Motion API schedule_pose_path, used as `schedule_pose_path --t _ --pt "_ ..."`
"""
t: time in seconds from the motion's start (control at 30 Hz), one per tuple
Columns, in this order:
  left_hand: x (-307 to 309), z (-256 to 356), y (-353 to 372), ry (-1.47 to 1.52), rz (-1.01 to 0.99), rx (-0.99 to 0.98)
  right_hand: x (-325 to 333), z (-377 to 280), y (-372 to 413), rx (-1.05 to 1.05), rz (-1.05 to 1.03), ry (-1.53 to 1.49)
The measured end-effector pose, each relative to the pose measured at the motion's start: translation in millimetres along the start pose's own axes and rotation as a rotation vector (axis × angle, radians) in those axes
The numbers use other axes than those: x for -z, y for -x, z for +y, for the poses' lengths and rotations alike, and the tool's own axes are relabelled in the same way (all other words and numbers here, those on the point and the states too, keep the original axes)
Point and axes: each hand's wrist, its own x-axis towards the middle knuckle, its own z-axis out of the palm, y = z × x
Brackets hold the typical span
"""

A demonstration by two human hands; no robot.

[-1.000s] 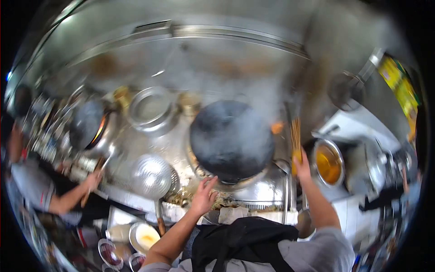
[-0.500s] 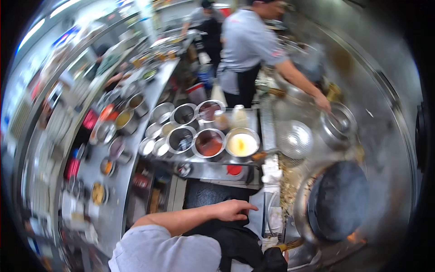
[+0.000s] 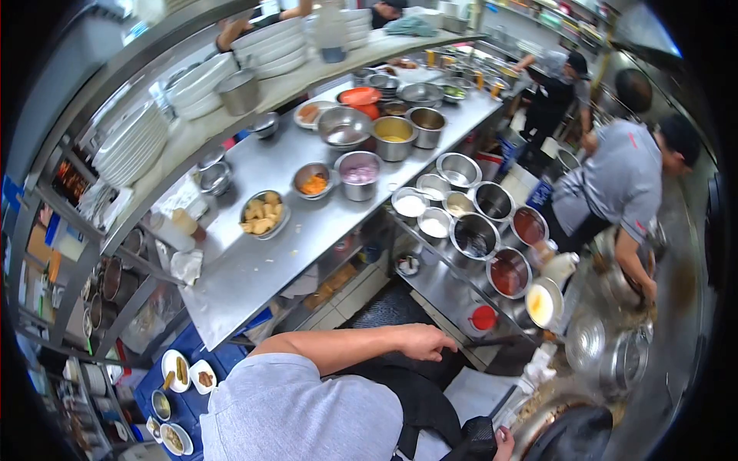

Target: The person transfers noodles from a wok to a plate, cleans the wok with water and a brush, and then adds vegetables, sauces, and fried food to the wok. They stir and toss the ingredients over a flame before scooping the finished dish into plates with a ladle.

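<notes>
My left hand [image 3: 427,342] hangs in the air with its fingers loosely bent and slightly apart, holding nothing. It is over the dark floor mat, in front of the steel cart with the pots. My right hand [image 3: 503,444] shows only in part at the bottom edge, beside a black sleeve or cloth and the rim of a dark wok [image 3: 573,434]; whether it holds anything is hidden. On the cart stand pots of red sauce [image 3: 508,272], a bowl of yellow and white liquid [image 3: 543,303] and several other containers.
A long steel table [image 3: 257,280] bears a bowl of yellowish chunks [image 3: 262,214], pink pieces in a pot [image 3: 359,170] and other pans. Stacked plates [image 3: 132,146] line the shelf above. A co-worker [image 3: 615,177] reaches over the stove at right. Small dishes lie on a blue surface [image 3: 188,411].
The view has swung left, bringing the steel table and plate shelf closer to the centre. The smoking wok has shifted to the bottom right edge. My left hand still holds nothing.
</notes>
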Motion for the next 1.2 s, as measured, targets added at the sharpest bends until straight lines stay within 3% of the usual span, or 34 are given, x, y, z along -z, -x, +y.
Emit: schedule_pose_path --t 0.03,0.07,0.13,0.2,0.23,0.27,0.3,0.33,0.37,0.4,0.43,0.47,0.53,0.57,0.6,0.63,0.73,0.77,0.8,0.83,0.87,0.93,1.07,1.13,1.2 --pt "15 -17 23 -0.007 0.062 0.008 -23 -57 10 -0.085 0.020 0.038" --pt "30 -38 47 0.014 0.122 0.046 -39 -50 -14 -0.300 -0.007 -0.160" --pt "68 -86 97 0.057 0.251 0.134 -75 -51 -26 -0.272 -0.006 -0.175" --pt "110 -138 146 0.090 0.502 0.272 -109 -59 -27 -0.220 0.000 -0.115" --pt "125 -178 163 0.044 0.725 0.275 -120 -60 -26 -0.208 0.014 -0.082" --pt "161 -167 185 0.283 0.812 0.596 -133 -57 -24 -0.209 0.025 -0.046" --pt "165 -255 193 0.191 1.052 0.630 -139 -55 -21 -0.207 0.039 -0.010" --pt "193 -277 209 0.009 1.323 0.492 -143 -46 -16 -0.204 0.058 0.026" --pt "227 -278 226 0.092 1.378 0.675 -143 -32 -13 -0.199 0.081 0.062" --pt "247 -329 234 -0.160 1.521 0.684 -140 -13 -9 -0.198 0.102 0.101" --pt "272 -329 244 -0.008 1.481 0.833 -134 10 -2 -0.197 0.135 0.147" --pt "281 -376 242 -0.354 1.649 0.840 -127 40 9 -0.206 0.172 0.191" --pt "293 -515 249 -0.889 1.002 0.931 -114 121 47 -0.236 0.243 0.315" --pt "303 -564 248 -1.132 0.739 0.853 -115 165 77 -0.241 0.264 0.411" --pt "323 -539 255 -0.946 0.327 1.025 -116 228 98 -0.206 0.250 0.541" --pt "332 -501 246 -0.682 0.526 0.930 -126 290 124 -0.170 0.240 0.646" --pt "355 -474 201 -0.659 0.610 0.832 -196 365 175 -0.284 0.282 0.849" --pt "364 -458 182 -0.629 0.653 0.813 -243 377 183 -0.437 0.519 -0.035" --pt "371 -451 167 -0.589 0.706 0.789 -230 269 183 -1.036 0.387 0.095" --pt "375 -432 148 -0.554 0.751 0.754 -243 230 188 -1.097 0.582 0.144" --pt "375 -409 131 -0.514 0.791 0.717 -227 149 195 -1.170 0.499 0.131" --pt "367 -351 104 -0.437 0.837 0.633 -242 173 193 -1.248 0.632 -0.098" --pt "341 -253 55 -0.327 0.817 0.468 -263 203 177 -1.185 0.793 -0.225" --pt "326 -214 31 -0.282 0.773 0.389 -229 145 182 -0.779 0.877 -1.147" --pt "309 -174 6 -0.234 0.727 0.321 -217 138 174 -0.729 0.918 -1.279"
